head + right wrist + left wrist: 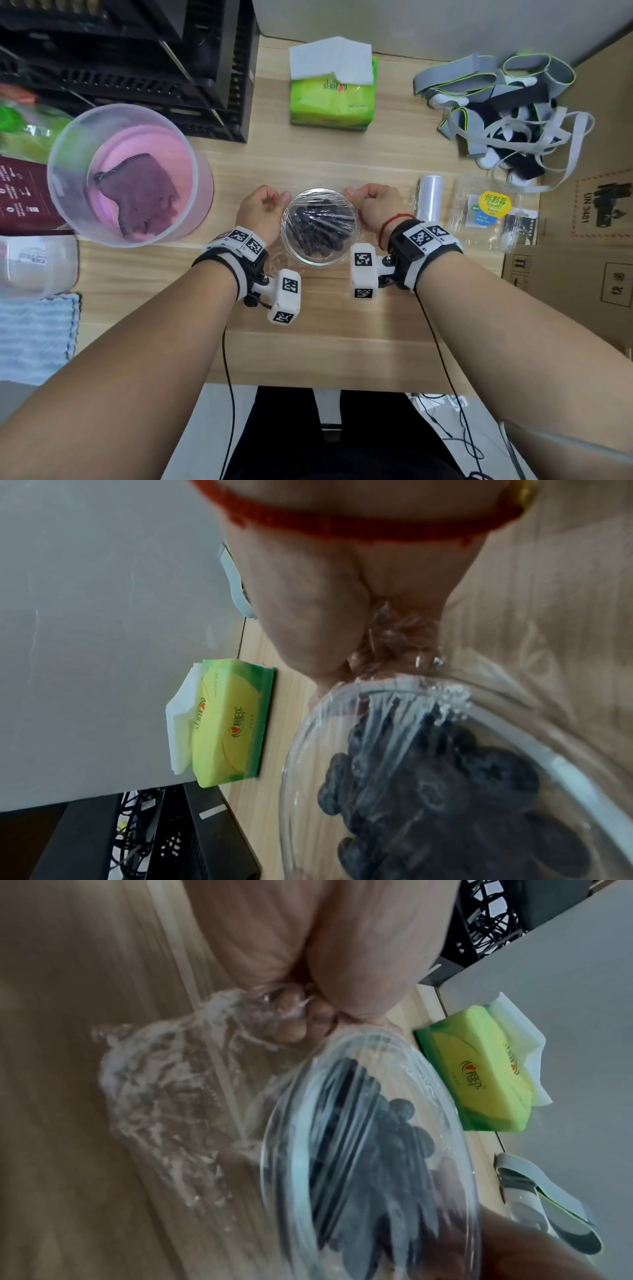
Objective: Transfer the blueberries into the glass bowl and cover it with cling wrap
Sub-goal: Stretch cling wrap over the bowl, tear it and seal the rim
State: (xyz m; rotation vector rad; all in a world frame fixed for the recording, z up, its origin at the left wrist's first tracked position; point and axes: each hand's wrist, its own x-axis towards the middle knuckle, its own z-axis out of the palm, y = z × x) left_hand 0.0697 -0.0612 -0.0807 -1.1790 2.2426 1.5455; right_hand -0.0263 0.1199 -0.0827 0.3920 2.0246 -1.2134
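A small glass bowl (292, 251) stands mid-table, holding dark blueberries (317, 233) under a wrinkled sheet of cling wrap (329, 209). My left hand (265, 205) grips a bunched edge of the wrap (212, 1015) at the bowl's left rim. My right hand (371, 202) grips the wrap (397, 634) at the right rim. Both wrist views show curled fingers holding film over the bowl (459, 1150) (298, 777) and the berries (377, 1150) (428, 791). The cling wrap roll (430, 197) lies just right of my right hand.
An empty clear berry punnet (486, 209) with a yellow label lies right of the roll. A green tissue pack (332, 96) sits behind the bowl. A pink basin (126, 174) with a purple cloth stands at left. Straps (507, 116) lie tangled at back right.
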